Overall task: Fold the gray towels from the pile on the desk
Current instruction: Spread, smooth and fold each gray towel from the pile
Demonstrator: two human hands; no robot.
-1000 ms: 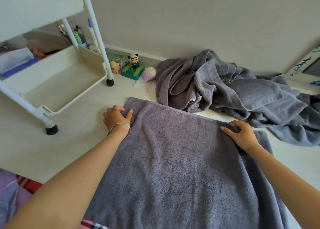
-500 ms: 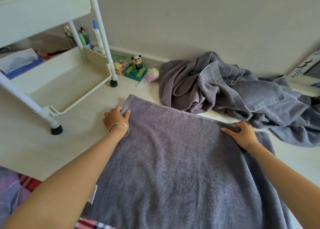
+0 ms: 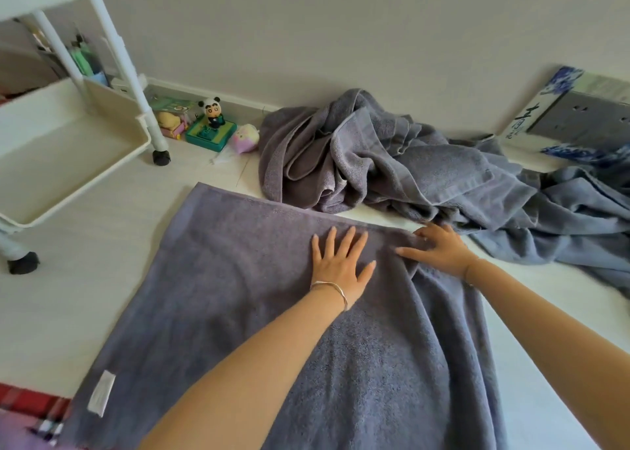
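Towel in work: a gray towel [image 3: 238,296] lies spread flat on the white table [image 3: 85,279]. Its far edge runs just in front of the pile, and its near end reaches the bottom of the view.
Left grip: the left grip [image 3: 341,265] lies palm down on the towel just short of its far edge, right of the middle. Its fingers are straight and spread, pinching nothing.
Right grip: the right grip [image 3: 443,252] rests on the towel's far edge just beside the left one, thumb stretched toward it and fingers bent. The cloth creases under it; I cannot tell whether it pinches the edge or only presses it.
Bracelet: a thin silver bangle [image 3: 332,287] sits on the left wrist.
Label: a white tag [image 3: 101,393] shows at the towel's near left edge.
Pile: the crumpled gray towels [image 3: 392,170] lie heaped against the wall, trailing to the right along the table.
Left side: a white cart [image 3: 143,139] with a tray stands on the table on black feet.
By the wall: a panda figurine [image 3: 212,108] stands on a green base, with a pink toy [image 3: 245,139] just beside it, between the cart and the pile.
Far right: a box with blue print [image 3: 559,108] leans at the wall.
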